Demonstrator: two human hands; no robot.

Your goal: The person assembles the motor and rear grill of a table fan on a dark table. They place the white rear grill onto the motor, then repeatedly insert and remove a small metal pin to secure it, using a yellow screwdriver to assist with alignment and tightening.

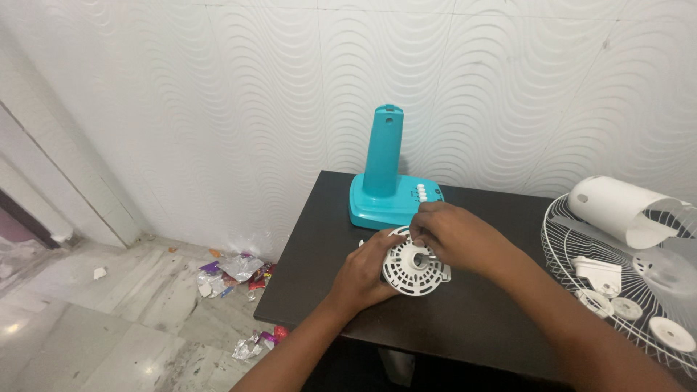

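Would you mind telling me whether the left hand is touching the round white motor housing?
Touching: the head view shows the left hand cupping the motor housing from its left side.

I have both forearms reaching in from the lower edge, converging. My left hand (363,274) is cupped with its fingers curled; my right hand (449,234) is arched above, fingertips pinched together.

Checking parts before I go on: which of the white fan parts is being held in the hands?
The round slotted motor housing at the table's front edge, between both hands; the other white parts lie untouched on the wire grille at right.
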